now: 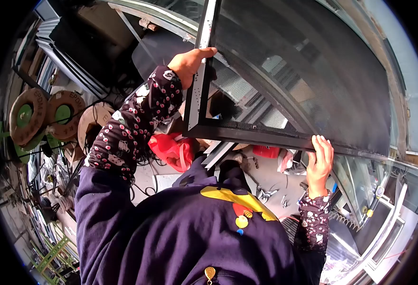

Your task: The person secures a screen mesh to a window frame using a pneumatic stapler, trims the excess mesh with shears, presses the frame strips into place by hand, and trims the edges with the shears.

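A black-framed window screen with dark see-through mesh is held up in front of me, reaching past the top of the view. My left hand is closed around its left side bar, the thumb lying over the inner edge. On the near bar, toward the right, my right hand grips with fingers over the top. Sunlight whitens the outer face of the left bar, where small dark spots show. The palm side of the right hand's hold is partly hidden.
Cardboard reels marked EPDM stand at the left. A red bag lies on the floor below the screen, with metal tools farther right. Stacked dark profiles lean at upper left. Glass panes and a coiled hose are on the right.
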### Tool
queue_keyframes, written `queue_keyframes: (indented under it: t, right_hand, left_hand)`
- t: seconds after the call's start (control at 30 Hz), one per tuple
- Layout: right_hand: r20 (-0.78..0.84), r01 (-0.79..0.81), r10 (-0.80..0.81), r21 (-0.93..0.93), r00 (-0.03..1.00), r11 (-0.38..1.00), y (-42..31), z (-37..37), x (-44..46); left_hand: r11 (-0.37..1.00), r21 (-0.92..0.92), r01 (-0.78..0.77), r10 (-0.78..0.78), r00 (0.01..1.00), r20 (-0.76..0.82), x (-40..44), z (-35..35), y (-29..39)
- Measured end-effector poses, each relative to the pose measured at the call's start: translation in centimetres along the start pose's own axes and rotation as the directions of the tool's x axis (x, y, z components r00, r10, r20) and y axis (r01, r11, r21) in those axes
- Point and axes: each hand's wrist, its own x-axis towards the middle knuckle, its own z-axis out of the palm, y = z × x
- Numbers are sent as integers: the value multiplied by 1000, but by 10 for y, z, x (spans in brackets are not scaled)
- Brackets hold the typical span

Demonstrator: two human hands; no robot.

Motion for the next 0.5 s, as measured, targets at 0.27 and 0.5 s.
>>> queue_keyframes:
  t: [0.27, 0.5]
  right_hand:
    - [5, 37, -36, -33, 999, 999, 3, -1, 2]
    - [0, 49, -49, -19, 999, 999, 3, 1, 2]
  left_hand:
    - [972, 111, -205, 192, 974, 119, 13, -9, 0]
    - [963, 247, -108, 123, 991, -45, 51, -3, 13]
